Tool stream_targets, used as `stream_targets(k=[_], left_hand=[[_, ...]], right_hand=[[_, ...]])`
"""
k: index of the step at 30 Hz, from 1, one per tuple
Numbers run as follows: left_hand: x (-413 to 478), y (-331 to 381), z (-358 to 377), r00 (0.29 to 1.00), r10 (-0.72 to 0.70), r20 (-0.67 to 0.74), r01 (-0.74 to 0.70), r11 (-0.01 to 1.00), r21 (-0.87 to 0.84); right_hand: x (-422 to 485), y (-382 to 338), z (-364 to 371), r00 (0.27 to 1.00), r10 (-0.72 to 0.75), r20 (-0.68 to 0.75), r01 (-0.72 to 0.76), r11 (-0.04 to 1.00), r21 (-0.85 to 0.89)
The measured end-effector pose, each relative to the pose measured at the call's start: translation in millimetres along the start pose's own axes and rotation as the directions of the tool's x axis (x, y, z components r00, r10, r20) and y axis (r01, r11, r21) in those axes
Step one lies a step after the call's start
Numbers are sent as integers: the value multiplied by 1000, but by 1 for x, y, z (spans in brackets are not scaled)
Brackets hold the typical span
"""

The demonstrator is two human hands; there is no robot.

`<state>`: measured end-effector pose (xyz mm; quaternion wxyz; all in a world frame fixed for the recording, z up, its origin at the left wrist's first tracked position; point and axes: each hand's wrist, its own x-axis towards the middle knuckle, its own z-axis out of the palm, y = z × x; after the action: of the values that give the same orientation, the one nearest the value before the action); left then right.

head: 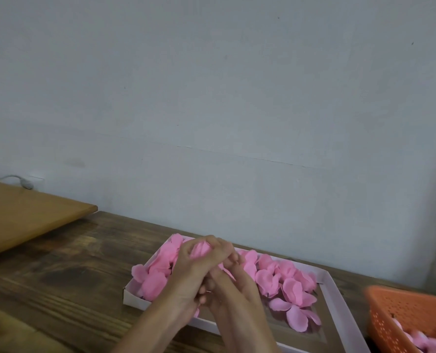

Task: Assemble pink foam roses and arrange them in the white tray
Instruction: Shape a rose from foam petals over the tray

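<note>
Head view: both hands meet above the near-left part of the shallow white cardboard tray [337,296], which lies on the dark wooden desk [66,273]. The left hand [192,272] has its grip closed, fingers curled over a half-formed pink foam rose [199,250]. The right hand [237,284] presses in beside it, its grip also curled against the same rose from below. Loose pink foam petals [294,289] fill the tray. An orange perforated plastic basket [410,310] holding more pink pieces sits just right of the tray.
</note>
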<state>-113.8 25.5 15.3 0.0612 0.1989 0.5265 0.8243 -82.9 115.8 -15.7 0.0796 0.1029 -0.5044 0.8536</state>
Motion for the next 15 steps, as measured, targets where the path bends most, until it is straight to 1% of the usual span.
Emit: stream_targets(k=[2, 3, 5, 6, 7, 10, 12, 14, 15], left_hand=[[0, -3, -1, 997, -12, 75, 8, 999, 54], [0, -3, -1, 996, -21, 89, 15, 997, 73], [0, -4, 0, 996, -16, 90, 7, 995, 99], [0, -4, 1, 997, -2, 81, -6, 994, 105], [0, -4, 2, 998, 15, 61, -22, 994, 111], [2, -5, 0, 1000, 16, -25, -12, 991, 132], [1, -4, -2, 1000, 3, -4, -2, 990, 143], [0, -5, -3, 999, -13, 52, 4, 988, 157], [0, -5, -3, 997, -24, 77, 12, 987, 161]], right_hand=[[5, 2, 1, 987, 140, -76, -136, 989, 48], [9, 4, -1, 972, 202, -121, -200, 979, 28], [12, 6, -6, 958, 229, -174, -245, 967, -75], [14, 7, -5, 958, 222, -184, -243, 965, -101], [13, 7, -3, 965, 203, -169, -218, 973, -77], [5, 10, 3, 990, 97, -102, -93, 995, 45], [-1, 13, 4, 995, 24, -98, -20, 999, 42], [-1, 13, 2, 991, 41, -125, -32, 997, 73], [-1, 11, 2, 987, 80, -141, -69, 994, 85]])
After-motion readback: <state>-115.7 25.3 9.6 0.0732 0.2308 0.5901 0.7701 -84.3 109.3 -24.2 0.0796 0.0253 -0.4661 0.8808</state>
